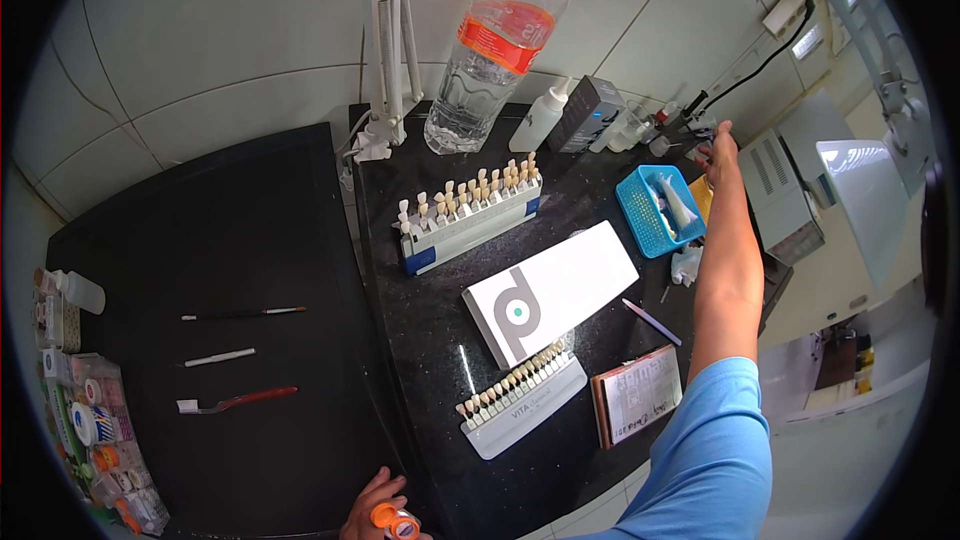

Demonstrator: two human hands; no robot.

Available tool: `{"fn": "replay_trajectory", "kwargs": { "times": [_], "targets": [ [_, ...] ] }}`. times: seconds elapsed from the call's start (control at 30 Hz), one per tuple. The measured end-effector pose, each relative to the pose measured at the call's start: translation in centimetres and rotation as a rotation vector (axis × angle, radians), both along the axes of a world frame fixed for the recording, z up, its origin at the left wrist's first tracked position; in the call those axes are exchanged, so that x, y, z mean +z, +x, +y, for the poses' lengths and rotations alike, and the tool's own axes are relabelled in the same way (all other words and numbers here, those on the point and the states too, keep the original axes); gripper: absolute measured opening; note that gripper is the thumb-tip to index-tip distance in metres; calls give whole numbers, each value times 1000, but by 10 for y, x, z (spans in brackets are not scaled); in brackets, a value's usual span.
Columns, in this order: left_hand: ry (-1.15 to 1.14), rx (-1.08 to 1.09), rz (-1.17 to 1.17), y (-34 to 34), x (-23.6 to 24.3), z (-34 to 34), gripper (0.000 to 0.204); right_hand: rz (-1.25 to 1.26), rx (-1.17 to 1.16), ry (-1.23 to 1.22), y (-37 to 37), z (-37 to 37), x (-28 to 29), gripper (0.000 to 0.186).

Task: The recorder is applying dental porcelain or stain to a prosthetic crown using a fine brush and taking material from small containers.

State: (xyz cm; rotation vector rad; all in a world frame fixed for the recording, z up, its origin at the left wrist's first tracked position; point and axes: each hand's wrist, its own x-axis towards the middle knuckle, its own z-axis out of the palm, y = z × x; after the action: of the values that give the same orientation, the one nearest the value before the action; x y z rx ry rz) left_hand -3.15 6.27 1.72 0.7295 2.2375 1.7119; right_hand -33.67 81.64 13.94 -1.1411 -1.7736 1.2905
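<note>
At the lower edge, my left hand [368, 508] is closed around a small orange-capped bottle [402, 528], partly cut off by the frame. My right arm stretches to the far right. There my right hand [719, 152] is among small items by the wall, its fingers apart; I make out nothing held in them. Just left of that hand stands a blue plastic basket [640, 216] with a white tube [680, 202] in it. A toothbrush [240, 401], a white pen-like stick [220, 357] and a thin brush [245, 315] lie on the left black surface.
Two tooth shade guides [478, 224] [530, 407] flank a white box [552, 290]. A notebook [640, 398] and a purple pen [652, 322] lie near my right arm. A large water bottle [490, 65], a squeeze bottle [540, 121] and a dark box [587, 115] line the wall. Several jars [93, 425] crowd the left edge.
</note>
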Motion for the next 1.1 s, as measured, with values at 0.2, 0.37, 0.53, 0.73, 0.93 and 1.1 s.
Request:
{"fn": "replay_trajectory", "kwargs": {
  "times": [0.2,0.37,0.53,0.73,0.93,1.1],
  "targets": [
    [27,2,40,-2,-1,0,50,-8,-5,72,-4,2,-10,76],
    [30,28,30,-1,-1,1,46,108,-84,-20,-12,-16,-12,74],
    [-7,23,-41,2,2,-1,47,131,-33,86,-12,-9,-19,71],
    [31,20,-4,2,-5,-2,51,296,-12,11,-19,6,-25,54],
    [-26,26,-40,4,-5,-4,56,359,-130,3,-18,42,-19,27],
    [-34,19,-33,4,-9,-6,55,328,-133,139,-25,37,-26,19]
  ]
}}
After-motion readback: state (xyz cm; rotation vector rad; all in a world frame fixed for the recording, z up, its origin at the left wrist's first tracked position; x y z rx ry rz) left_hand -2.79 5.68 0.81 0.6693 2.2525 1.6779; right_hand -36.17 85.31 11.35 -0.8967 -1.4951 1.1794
